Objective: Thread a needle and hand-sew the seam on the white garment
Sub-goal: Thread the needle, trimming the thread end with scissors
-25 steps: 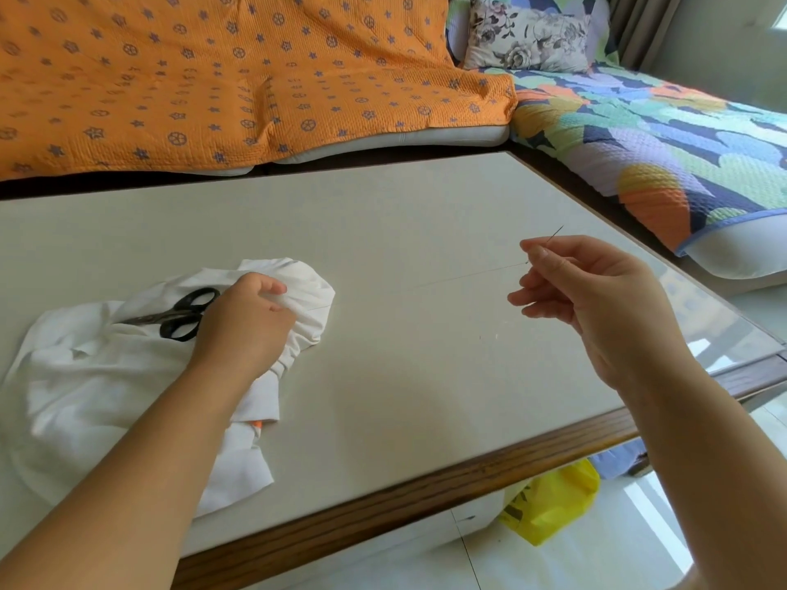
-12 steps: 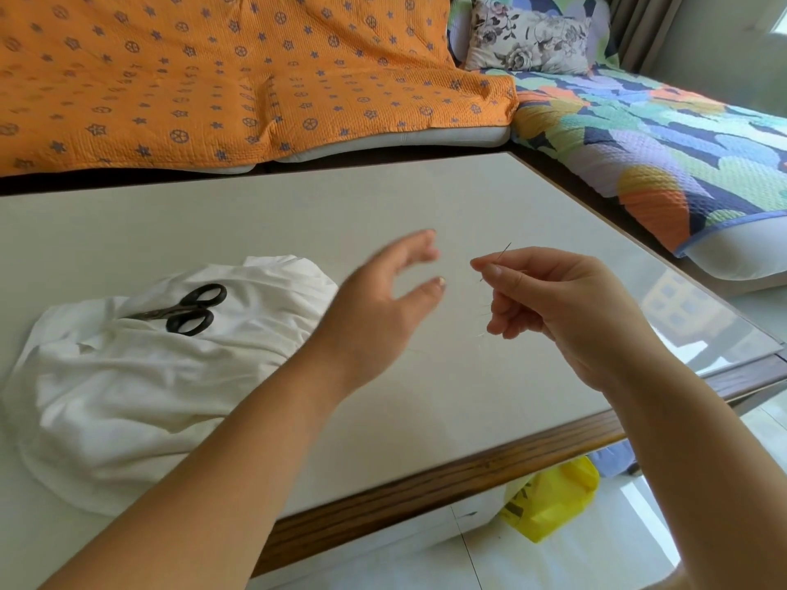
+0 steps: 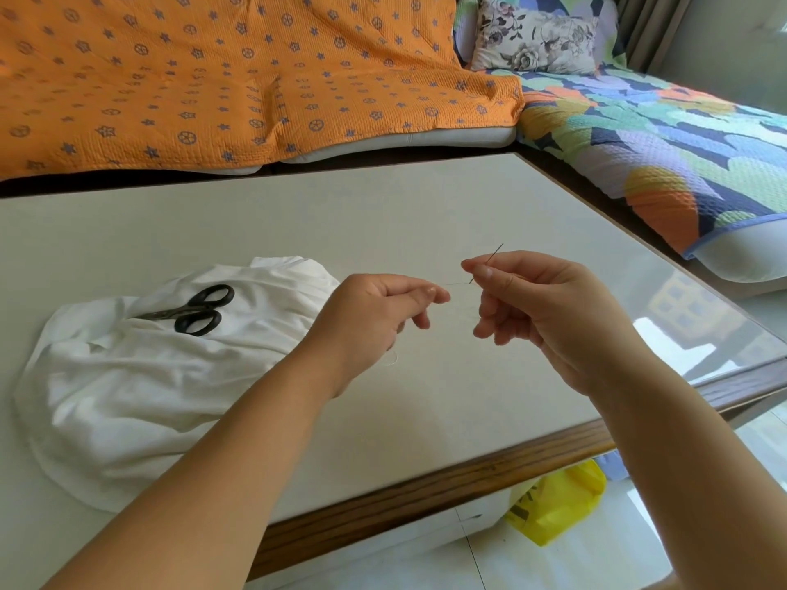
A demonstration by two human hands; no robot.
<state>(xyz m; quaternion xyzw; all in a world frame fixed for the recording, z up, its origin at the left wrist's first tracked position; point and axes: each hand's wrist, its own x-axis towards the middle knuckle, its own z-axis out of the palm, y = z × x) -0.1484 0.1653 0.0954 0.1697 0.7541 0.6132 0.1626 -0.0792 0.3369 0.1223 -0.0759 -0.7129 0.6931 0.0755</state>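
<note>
While my right hand [image 3: 549, 308] pinched the needle [image 3: 494, 254] and my left hand [image 3: 374, 317], just beside the needle, apparently pinched the thread [image 3: 456, 284], I feared a tug unthreading it.

Needle [image 3: 496, 252]: thin, dark, tilted with its point up and to the right, pinched in the right hand [image 3: 549, 308]. Thread [image 3: 456, 284]: pale, very fine, runs from the needle's lower end to the left hand [image 3: 383, 317], which pinches it. Threading through the eye cannot be confirmed. White garment [image 3: 149, 376]: crumpled heap, apart from both hands.
</note>
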